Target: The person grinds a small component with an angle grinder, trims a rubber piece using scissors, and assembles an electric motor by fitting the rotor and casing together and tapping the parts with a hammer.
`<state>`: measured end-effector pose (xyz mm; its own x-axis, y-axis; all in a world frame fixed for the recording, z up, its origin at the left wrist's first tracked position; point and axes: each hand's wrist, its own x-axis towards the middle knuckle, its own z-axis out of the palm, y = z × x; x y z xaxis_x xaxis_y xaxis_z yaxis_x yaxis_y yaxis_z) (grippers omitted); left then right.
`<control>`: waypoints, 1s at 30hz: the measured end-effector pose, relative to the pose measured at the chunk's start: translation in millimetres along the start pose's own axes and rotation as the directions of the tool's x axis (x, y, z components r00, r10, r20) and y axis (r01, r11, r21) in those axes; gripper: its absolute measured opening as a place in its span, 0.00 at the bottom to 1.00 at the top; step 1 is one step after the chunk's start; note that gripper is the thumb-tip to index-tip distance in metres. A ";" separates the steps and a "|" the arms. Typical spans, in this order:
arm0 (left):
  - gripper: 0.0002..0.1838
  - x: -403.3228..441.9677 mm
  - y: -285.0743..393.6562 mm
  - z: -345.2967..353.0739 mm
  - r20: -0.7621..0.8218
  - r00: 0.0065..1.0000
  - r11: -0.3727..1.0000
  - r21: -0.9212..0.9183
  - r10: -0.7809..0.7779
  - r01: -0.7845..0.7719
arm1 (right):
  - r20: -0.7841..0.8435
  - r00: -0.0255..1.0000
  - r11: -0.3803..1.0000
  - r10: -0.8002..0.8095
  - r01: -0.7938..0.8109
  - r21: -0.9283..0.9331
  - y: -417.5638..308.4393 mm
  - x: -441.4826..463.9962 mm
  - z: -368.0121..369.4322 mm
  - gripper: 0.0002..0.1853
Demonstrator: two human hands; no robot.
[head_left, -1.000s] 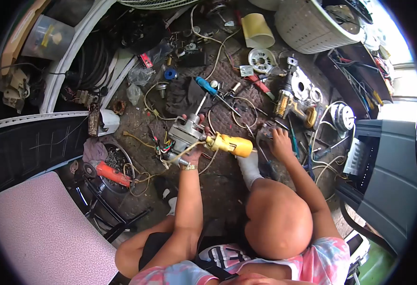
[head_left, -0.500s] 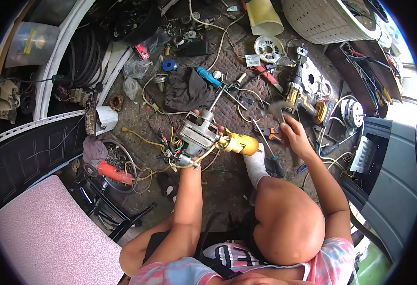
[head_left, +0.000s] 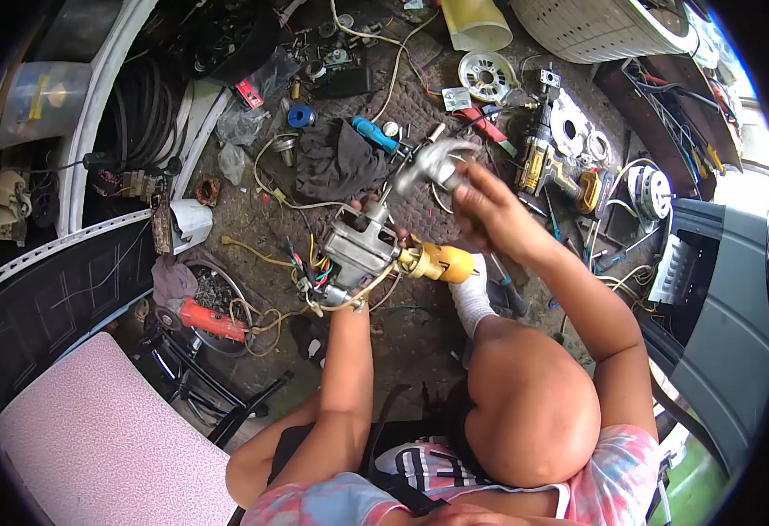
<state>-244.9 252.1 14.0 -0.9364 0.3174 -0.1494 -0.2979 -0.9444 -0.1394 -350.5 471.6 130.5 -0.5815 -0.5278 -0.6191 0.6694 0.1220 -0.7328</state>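
My left hand (head_left: 355,309) holds a grey metal electric motor (head_left: 360,250) from below, mostly hidden by it, with a few fingertips showing at its sides. Coloured wires come out of the motor's left side, and a shaft points up from its top. A yellow plastic part (head_left: 441,262) sticks out to the right, by my white-socked foot. In my right hand (head_left: 491,209) is a hammer (head_left: 439,167), its metal head blurred by motion and raised near the shaft's end. Whether it touches the shaft, I cannot tell.
A dark cloth (head_left: 340,162) and a blue-handled tool (head_left: 375,137) lie beyond the motor. To the right are a yellow cordless drill (head_left: 538,162) and a white round motor (head_left: 649,193). A red angle grinder (head_left: 212,321) rests at left, near a pink stool (head_left: 113,430).
My right hand has swung the hammer left and up, from beside the drill to over the motor's shaft. The left hand keeps its hold on the motor.
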 end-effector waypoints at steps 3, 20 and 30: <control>0.26 -1.3 -0.8 -8.3 0.004 0.999 0.997 0.072 0.038 -0.039 | 0.072 0.994 0.993 -0.082 0.087 -0.074 15.1 4.8 0.1 0.16; 0.24 7.1 -10.2 6.3 0.046 0.989 0.981 0.128 0.143 -0.148 | -0.080 0.969 0.972 -0.234 0.234 -0.009 48.4 9.1 -4.4 0.18; 0.25 5.6 0.2 -18.8 0.090 0.934 0.658 0.687 0.345 -0.309 | -0.087 0.771 0.757 -0.631 0.587 -0.288 57.2 7.0 25.0 0.19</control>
<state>-246.7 255.4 -5.3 -0.9943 -0.0371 -0.0995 -0.0338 -0.7782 0.6271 -304.6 453.8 91.4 -0.9109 -0.4107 -0.0395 0.0320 0.0251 -0.9992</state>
